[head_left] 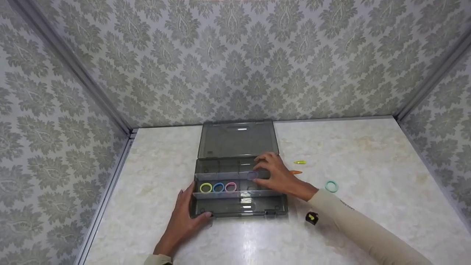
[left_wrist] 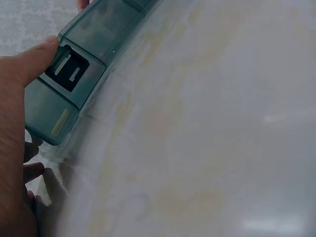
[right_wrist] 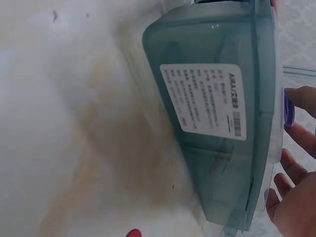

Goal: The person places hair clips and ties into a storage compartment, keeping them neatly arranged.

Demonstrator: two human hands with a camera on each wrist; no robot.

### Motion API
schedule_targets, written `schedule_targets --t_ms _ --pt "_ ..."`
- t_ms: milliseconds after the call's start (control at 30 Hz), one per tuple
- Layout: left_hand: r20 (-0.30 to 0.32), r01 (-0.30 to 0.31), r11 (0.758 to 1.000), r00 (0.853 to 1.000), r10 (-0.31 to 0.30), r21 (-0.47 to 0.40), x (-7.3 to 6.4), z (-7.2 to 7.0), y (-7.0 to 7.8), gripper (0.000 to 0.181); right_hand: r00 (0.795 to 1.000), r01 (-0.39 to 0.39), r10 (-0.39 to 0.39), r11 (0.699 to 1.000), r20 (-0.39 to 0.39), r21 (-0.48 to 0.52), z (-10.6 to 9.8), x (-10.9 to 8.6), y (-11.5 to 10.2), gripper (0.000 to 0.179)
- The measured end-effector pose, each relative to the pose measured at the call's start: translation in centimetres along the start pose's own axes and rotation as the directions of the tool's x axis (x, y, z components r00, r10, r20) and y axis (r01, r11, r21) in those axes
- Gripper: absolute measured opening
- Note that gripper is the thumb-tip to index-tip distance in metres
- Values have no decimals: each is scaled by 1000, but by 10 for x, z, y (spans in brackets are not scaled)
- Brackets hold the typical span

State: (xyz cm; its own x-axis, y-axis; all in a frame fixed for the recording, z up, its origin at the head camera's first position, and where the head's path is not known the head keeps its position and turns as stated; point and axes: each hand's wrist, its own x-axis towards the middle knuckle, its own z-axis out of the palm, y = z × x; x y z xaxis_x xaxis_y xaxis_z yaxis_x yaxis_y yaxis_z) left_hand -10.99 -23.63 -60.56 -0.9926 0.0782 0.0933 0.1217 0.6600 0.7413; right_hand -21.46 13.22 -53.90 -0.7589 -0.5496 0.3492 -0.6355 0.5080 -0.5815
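Observation:
A grey-tinted, see-through plastic box [head_left: 241, 206] lies with its lid [head_left: 238, 140] folded back. My left hand [head_left: 183, 211] grips its front left corner, the thumb [left_wrist: 42, 54] on the front wall and the fingers round the left side. Between thumb and index finger, my right hand [head_left: 274, 173] pinches a purple hair tie [right_wrist: 289, 108] over the right part of the middle row. In that row's left part sit a yellow hair tie [head_left: 206, 187], a blue hair tie [head_left: 218, 187] and a pink hair tie [head_left: 230, 187], side by side.
Right of the box lie a yellow hair clip [head_left: 300, 162], an orange hair clip [head_left: 296, 172] and a mint-green hair tie [head_left: 331, 186]. A small dark object with a yellow mark [head_left: 312, 218] is near the right forearm. Patterned walls [head_left: 235, 73] border the pale table [head_left: 154, 154].

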Motion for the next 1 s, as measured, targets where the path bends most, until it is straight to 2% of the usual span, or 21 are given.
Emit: schedule_targets --t_ms 133,300,533,667,1000 --pt "-6 -2 1000 1000 2 -3 0 1 0 117 998 -12 11 1000 63 13 1 2 -3 26" --pt "-15 -33 999 999 33 4 0 1 -1 117 995 -4 1 1000 105 29 0 4 -4 24" --pt "-13 -32 999 999 32 -12 0 2 -3 117 984 39 -34 999 175 -25 4 10 -4 25" --pt "1 -17 1000 1000 17 -22 -1 2 -3 116 976 22 -15 999 217 -30 5 12 -7 26" --pt "5 -29 999 1000 29 -19 -1 -1 -3 119 954 10 18 996 299 -94 12 23 -12 30"
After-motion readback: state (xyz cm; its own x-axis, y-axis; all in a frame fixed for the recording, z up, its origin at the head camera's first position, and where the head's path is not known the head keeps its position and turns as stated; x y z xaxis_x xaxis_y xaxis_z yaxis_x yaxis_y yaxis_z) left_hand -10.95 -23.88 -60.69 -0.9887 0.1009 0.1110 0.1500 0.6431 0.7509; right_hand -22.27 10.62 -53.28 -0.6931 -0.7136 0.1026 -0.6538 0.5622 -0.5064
